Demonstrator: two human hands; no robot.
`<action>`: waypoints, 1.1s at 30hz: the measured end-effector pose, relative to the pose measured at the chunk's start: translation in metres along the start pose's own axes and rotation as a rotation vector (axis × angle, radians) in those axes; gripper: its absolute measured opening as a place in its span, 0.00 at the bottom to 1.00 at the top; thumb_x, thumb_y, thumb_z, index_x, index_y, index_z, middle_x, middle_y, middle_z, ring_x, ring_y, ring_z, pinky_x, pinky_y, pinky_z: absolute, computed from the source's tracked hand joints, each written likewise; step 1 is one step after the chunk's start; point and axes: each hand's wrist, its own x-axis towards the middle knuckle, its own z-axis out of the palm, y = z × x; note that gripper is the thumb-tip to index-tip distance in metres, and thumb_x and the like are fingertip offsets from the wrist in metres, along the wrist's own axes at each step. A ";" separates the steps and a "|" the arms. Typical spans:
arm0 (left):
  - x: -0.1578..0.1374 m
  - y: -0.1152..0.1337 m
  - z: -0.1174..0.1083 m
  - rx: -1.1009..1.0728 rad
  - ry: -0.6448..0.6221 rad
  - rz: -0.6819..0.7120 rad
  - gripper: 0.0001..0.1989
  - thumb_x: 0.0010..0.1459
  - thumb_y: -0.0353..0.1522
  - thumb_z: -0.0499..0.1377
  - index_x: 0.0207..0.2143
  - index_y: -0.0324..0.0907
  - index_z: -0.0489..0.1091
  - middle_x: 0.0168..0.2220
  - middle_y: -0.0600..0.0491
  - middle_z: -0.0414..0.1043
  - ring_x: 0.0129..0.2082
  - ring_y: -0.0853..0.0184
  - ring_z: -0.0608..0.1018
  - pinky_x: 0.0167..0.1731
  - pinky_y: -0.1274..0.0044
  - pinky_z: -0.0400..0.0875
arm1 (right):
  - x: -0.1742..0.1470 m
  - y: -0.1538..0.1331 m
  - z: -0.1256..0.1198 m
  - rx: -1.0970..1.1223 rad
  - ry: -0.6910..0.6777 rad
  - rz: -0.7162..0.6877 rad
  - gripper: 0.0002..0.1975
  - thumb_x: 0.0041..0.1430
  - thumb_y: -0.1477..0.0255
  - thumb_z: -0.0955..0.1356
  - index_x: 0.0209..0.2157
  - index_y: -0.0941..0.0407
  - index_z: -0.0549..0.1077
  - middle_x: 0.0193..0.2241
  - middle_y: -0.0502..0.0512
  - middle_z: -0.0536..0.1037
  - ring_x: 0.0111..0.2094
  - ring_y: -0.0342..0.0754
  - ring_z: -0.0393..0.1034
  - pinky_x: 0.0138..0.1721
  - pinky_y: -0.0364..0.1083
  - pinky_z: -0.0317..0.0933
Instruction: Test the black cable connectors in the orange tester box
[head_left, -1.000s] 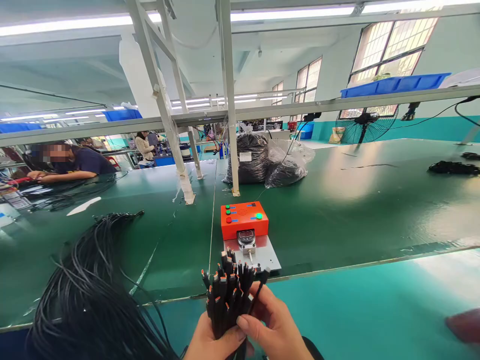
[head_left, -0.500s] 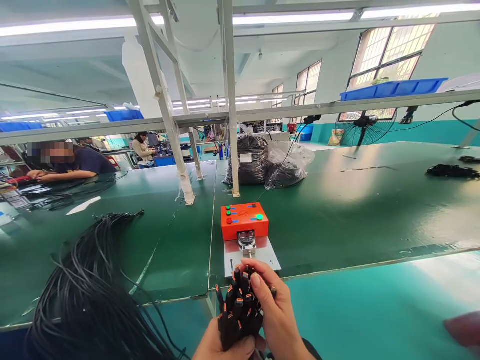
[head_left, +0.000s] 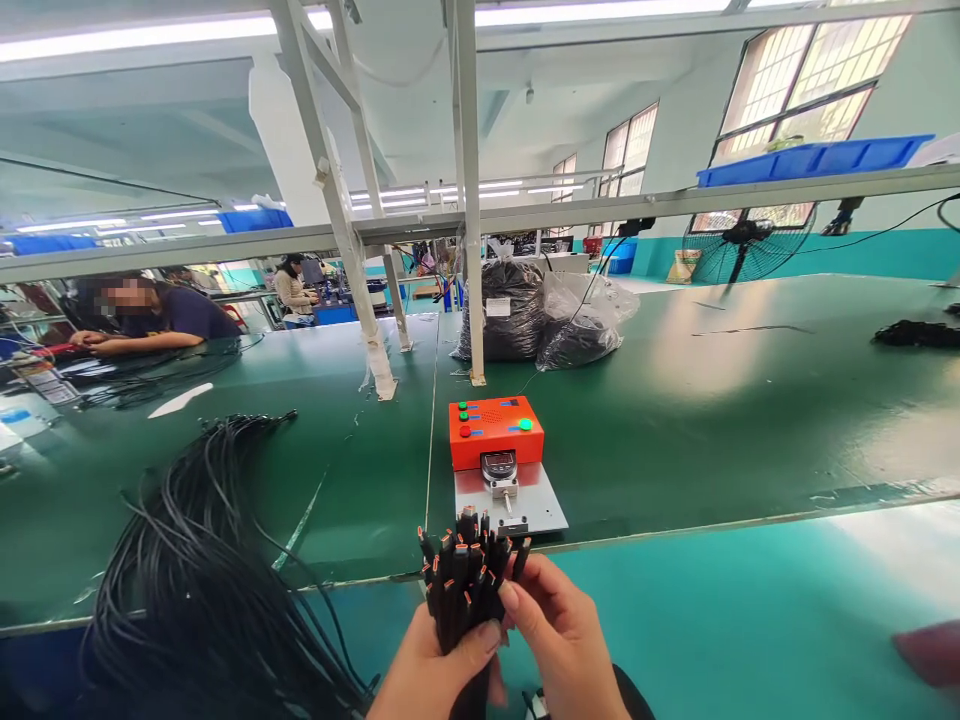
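My left hand [head_left: 427, 660] is wrapped round an upright bundle of black cables [head_left: 459, 585], whose connector ends fan out at the top with orange showing at the tips. At the bundle's right side, my right hand [head_left: 559, 625] pinches one of the cable ends between thumb and fingers. Just beyond the bundle is an orange box [head_left: 495, 440] with green and red buttons, one green one lit. A digital dial gauge [head_left: 499, 468] sits against its front on a metal plate [head_left: 551, 505]. The bundle overlaps the plate's front left corner in view.
A large heap of black cables [head_left: 202, 530] drapes over the green table's [head_left: 720, 430] front edge on the left. Behind the box stand a shelf post [head_left: 471, 300] and plastic bags of black items [head_left: 510, 310]. A co-worker [head_left: 180, 315] leans on the table at far left.
My hands and the bundle have shifted slightly left, with the connector ends now more upright. My right fingers have drawn back from the gauge's front. The view has turned a little.
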 end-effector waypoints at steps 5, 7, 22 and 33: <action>0.000 -0.002 0.004 -0.066 0.032 -0.019 0.26 0.39 0.38 0.70 0.44 0.46 0.75 0.24 0.56 0.75 0.15 0.71 0.73 0.18 0.79 0.69 | 0.001 -0.001 -0.006 -0.030 0.019 0.038 0.12 0.50 0.61 0.70 0.28 0.57 0.75 0.23 0.49 0.74 0.26 0.43 0.64 0.30 0.40 0.61; 0.001 -0.003 0.002 -0.135 0.141 -0.046 0.24 0.37 0.38 0.70 0.40 0.43 0.77 0.22 0.54 0.75 0.19 0.67 0.76 0.22 0.76 0.71 | 0.001 0.000 -0.007 0.004 0.079 0.031 0.12 0.51 0.62 0.70 0.27 0.57 0.74 0.23 0.49 0.73 0.27 0.43 0.65 0.31 0.40 0.61; 0.009 -0.014 0.002 -0.015 0.225 -0.028 0.08 0.37 0.31 0.69 0.24 0.40 0.76 0.20 0.55 0.75 0.16 0.71 0.72 0.17 0.79 0.65 | 0.016 0.016 0.000 0.676 0.284 0.271 0.09 0.47 0.67 0.72 0.25 0.56 0.69 0.20 0.46 0.72 0.23 0.40 0.65 0.28 0.40 0.63; 0.009 -0.011 0.004 0.093 0.336 0.009 0.16 0.34 0.29 0.68 0.31 0.39 0.79 0.20 0.53 0.76 0.17 0.69 0.70 0.15 0.79 0.64 | 0.005 0.008 0.006 0.290 0.190 0.161 0.09 0.50 0.65 0.71 0.25 0.56 0.72 0.22 0.48 0.73 0.27 0.42 0.66 0.32 0.41 0.61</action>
